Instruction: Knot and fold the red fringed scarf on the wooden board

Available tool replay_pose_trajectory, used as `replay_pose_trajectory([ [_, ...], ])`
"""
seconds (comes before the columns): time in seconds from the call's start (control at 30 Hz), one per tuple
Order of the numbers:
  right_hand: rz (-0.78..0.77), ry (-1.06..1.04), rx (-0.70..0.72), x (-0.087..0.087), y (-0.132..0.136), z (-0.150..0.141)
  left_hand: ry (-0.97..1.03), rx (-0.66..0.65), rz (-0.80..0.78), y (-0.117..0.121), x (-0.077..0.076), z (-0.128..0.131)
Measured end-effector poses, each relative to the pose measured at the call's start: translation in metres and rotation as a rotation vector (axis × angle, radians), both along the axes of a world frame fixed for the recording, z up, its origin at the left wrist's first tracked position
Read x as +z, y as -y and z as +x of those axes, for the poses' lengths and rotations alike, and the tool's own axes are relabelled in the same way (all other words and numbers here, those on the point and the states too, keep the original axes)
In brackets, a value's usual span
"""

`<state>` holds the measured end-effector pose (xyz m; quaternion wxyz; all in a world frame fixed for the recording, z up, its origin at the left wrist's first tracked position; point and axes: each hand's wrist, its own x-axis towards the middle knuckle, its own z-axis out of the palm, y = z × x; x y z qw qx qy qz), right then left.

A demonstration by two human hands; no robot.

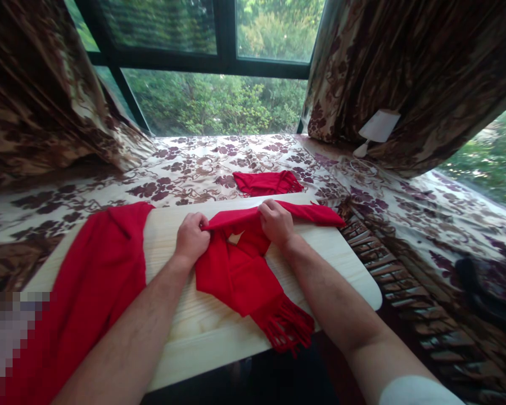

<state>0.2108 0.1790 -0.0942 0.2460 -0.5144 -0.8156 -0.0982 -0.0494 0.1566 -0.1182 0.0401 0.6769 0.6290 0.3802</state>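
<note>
A red scarf (pixel 240 281) with a fringed end lies across the wooden board in front of me. One stretch of it runs sideways between my hands and past the right one, while another part loops down toward the near edge. My left hand (pixel 193 239) pinches the scarf at the left fold. Farther right, my right hand (pixel 275 221) is closed on the upper strip, its fingertips partly hidden by the hand itself. A small gap showing the board is visible inside the loop between the hands.
Another red cloth (pixel 105 253) drapes over the left side of the wooden board (pixel 168 332). Behind the board, a folded red fringed piece (pixel 267 183) rests on the floral cover (pixel 185 169). A white lamp (pixel 379 126) stands at the back right, by the curtain (pixel 362 67).
</note>
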Motion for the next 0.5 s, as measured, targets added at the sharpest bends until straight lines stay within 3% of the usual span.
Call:
replay_pose_trajectory([
  [0.27,-0.145,0.077,-0.173,0.006,0.004,-0.002,-0.201,0.106,0.058,0.01,0.011,0.007],
  [0.5,-0.23,0.148,-0.142,0.008,0.004,-0.002,-0.048,-0.065,-0.004,-0.001,0.005,-0.01],
])
